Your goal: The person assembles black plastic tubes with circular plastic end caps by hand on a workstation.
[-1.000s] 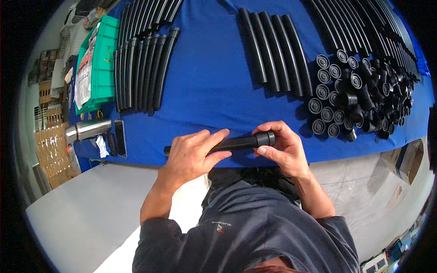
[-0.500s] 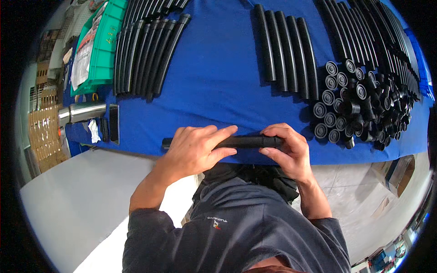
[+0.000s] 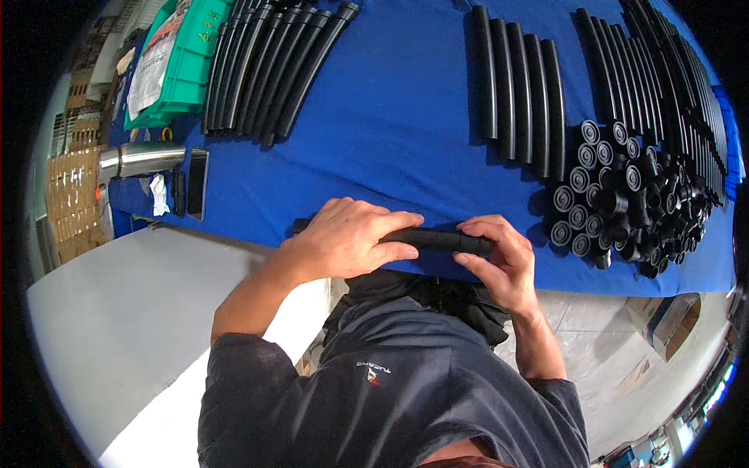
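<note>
One tube (image 3: 438, 239) lies beneath left hand (image 3: 349, 239); right hand (image 3: 505, 259) grips end.

Tube (image 3: 445, 239) between two hands, along the near edge of the table (image 3: 390, 140).

From my remote seat I see the left hand (image 3: 347, 238) over the tube's left part and the right hand (image 3: 503, 261) at its right end. Far left stands a crate (image 3: 187, 86), a row of tubes (image 3: 277, 70) just right of it; nearer me lie a cylinder (image 3: 152, 158) and, to its right, a phone (image 3: 198, 187). Right of centre, five tubes (image 3: 521, 93) lie side by side, then a heap of caps (image 3: 608, 203) beyond their near ends, with more tubes (image 3: 686, 86) behind the heap.
</note>
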Available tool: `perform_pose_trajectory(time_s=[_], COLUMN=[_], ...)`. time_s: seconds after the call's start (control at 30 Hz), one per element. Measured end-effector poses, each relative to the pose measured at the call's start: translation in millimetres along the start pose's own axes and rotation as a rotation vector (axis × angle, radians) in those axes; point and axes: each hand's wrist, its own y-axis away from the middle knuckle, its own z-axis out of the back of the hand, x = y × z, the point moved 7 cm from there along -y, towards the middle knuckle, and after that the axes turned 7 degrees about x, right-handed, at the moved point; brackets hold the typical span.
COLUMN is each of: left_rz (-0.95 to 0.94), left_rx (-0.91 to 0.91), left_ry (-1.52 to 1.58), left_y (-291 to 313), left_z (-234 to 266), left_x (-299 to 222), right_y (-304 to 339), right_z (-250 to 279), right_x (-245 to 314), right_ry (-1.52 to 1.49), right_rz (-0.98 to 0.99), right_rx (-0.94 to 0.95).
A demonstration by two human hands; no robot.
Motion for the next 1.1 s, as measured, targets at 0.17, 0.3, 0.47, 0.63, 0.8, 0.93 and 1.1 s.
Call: perform_pose_trajectory(time_s=[0.17,0.3,0.47,0.63,0.8,0.93,1.1], left_rz=[0.083,0.007,-0.396,-0.417,-0.636,-0.625,-0.572], left_rx=[0.086,-0.030,-0.997,-0.476,-0.302,-0.344,-0.382], left_ry=[-0.237,-0.415,-0.145,1.665,1.790,1.807,1.691], left_y=[-5,-7,24,-52,-66,-66,-65], left_z=[9,16,58,2,-27,-31,-29], left_x=[-11,-22,-20,26,44,46,46], right_y=[-7,-17,-14,-20,-22,-21,-24], right_z=[-3,-5,13,-3,-1,-3,-8], right_x=[-8,6,-11,-19,-20,-35,-28], right_ry=[-0.005,0.225,-0.098,-0.138,-0.295,-0.261,-0.320], right_rz=[-0.087,-0.196,-0.328,-0.308,-0.215,-0.366,-0.322], right_rx=[0.130,0.135,-0.218,-0.191,-0.320,-0.153,-0.243])
